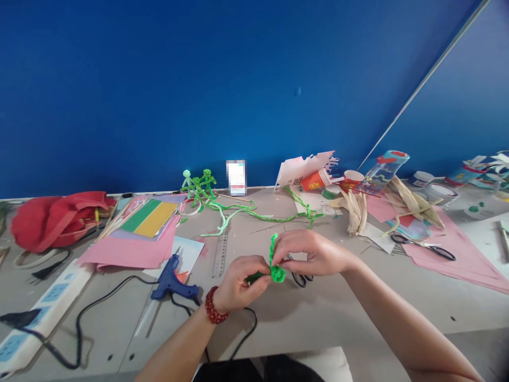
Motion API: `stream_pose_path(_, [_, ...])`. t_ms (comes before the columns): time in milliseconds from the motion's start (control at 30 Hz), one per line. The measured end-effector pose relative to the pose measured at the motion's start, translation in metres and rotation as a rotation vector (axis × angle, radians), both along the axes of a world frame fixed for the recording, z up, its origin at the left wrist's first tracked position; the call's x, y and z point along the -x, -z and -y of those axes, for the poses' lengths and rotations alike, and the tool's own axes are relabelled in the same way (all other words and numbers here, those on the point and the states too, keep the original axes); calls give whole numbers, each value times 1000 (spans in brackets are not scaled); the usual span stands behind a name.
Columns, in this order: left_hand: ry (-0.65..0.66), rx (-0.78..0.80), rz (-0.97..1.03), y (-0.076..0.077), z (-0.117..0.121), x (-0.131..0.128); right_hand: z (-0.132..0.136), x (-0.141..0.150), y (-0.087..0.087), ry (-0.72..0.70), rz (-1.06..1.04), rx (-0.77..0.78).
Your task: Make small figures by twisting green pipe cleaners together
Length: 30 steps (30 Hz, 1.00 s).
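Note:
Between my two hands is a bright green pipe cleaner [278,275], twisted, with a rounded coil at the bottom and a strand standing up. My left hand [244,281], with a red beaded bracelet [216,305] at its wrist, pinches it from the left, and a darker green part shows between those fingers. From the right, the fingers of my right hand [312,250] close on the upright strand. Below that hand lies a pair of scissors [300,279], partly hidden. Further back are several green pipe-cleaner figures [199,183] and loose green pipe cleaners [254,213].
A blue glue gun [173,281] with a black cord lies left, near a white power strip [47,313]. Behind it are pink paper [131,252] and a red cloth bag [55,220]. A clear ruler [220,254], dried husks [355,212] and black scissors [423,245] also lie about.

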<state>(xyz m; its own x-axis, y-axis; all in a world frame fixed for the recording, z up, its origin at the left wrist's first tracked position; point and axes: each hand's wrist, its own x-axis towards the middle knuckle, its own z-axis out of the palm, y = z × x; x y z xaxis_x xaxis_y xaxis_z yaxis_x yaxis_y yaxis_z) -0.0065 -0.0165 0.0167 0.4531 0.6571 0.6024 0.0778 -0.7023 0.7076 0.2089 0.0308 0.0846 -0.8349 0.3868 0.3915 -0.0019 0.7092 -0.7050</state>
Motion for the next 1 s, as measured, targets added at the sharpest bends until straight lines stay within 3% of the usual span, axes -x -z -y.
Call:
stream_pose_path(200, [-20,-6,-68,4,-1,-1,-1,2,-21,-63,203,-199])
stream_pose_path(567, [5,-6,-90,7,-1,-1,9,13,-33,-32,482,-894])
stream_pose_path(733, [-10,-22,-59,5,-1,-1,4,21,-34,-104,442,-959])
stream_pose_path(1000, [-36,16,-40,4,-1,0,-6,18,-41,-99,412,-908])
